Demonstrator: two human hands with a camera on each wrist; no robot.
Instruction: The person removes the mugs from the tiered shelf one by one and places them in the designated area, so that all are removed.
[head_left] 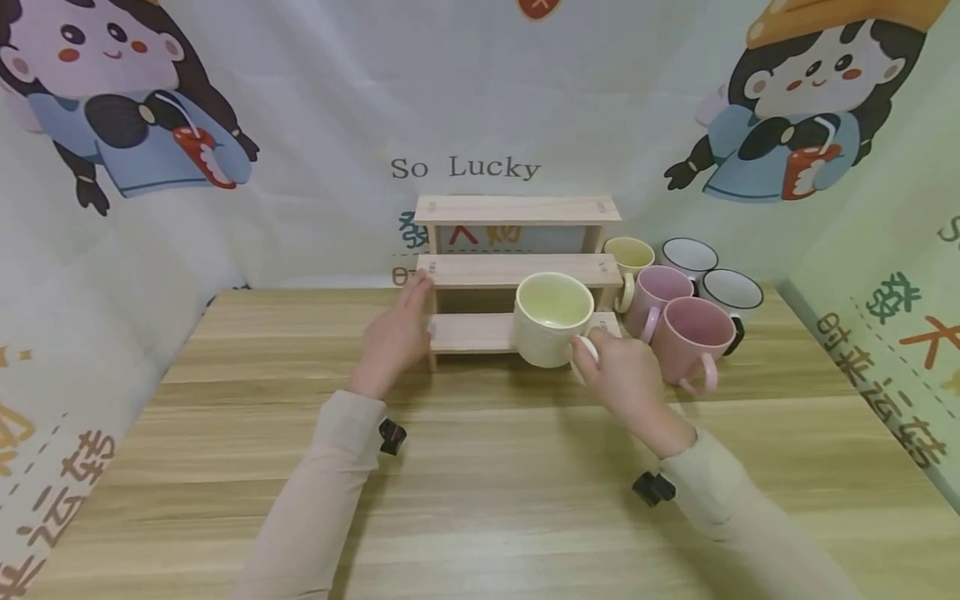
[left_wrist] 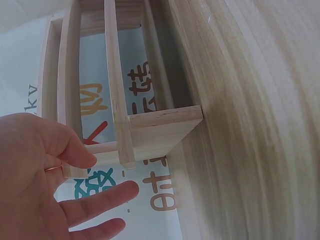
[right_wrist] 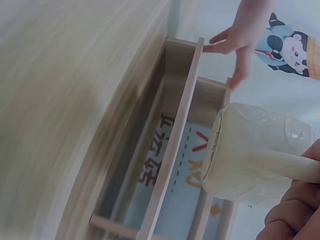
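Observation:
My right hand (head_left: 625, 377) grips the handle of a pale yellow-green mug (head_left: 553, 323), held upright in front of the wooden tiered rack (head_left: 517, 271). In the right wrist view the mug (right_wrist: 250, 155) shows its underside rim and its handle, with my curled fingers (right_wrist: 295, 215) around the handle. At the rack's left end is my left hand (head_left: 395, 337), fingers extended along its side. The left wrist view has that hand (left_wrist: 55, 175) with thumb and fingers spread beside the rack's end panel (left_wrist: 165, 137). No mugs stand on the rack's three steps.
Right of the rack, several mugs cluster on the wooden table (head_left: 480, 500): a yellow mug (head_left: 630, 252), a lilac mug (head_left: 662, 292), a pink mug (head_left: 693, 333) and white mugs with dark rims (head_left: 731, 292). A printed cloth (head_left: 330, 125) hangs behind and along the sides.

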